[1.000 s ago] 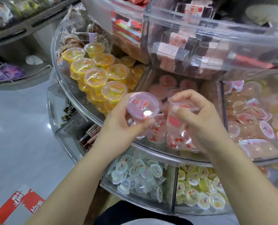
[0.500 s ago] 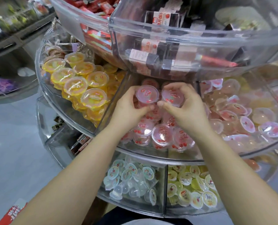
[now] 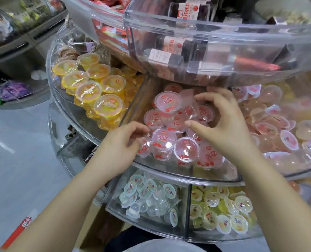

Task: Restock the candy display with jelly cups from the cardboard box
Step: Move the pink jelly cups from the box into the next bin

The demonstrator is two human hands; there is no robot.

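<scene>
1. Both hands over the middle-tier compartment of the clear round display (image 3: pixel 169 172), which holds the pink jelly cups (image 3: pixel 164 138)
2. Left hand (image 3: pixel 122 142): fingers loosely curled, tips touching a cup at the pile's front-left edge; can't tell if it's actually gripped
3. Right hand (image 3: pixel 222 124): fingers spread and curved above the pile, nothing held
4. Yellow cups (image 3: pixel 89 91) in the compartment to the left; cardboard box (image 3: pixel 96 231) edge visible at the bottom
</scene>
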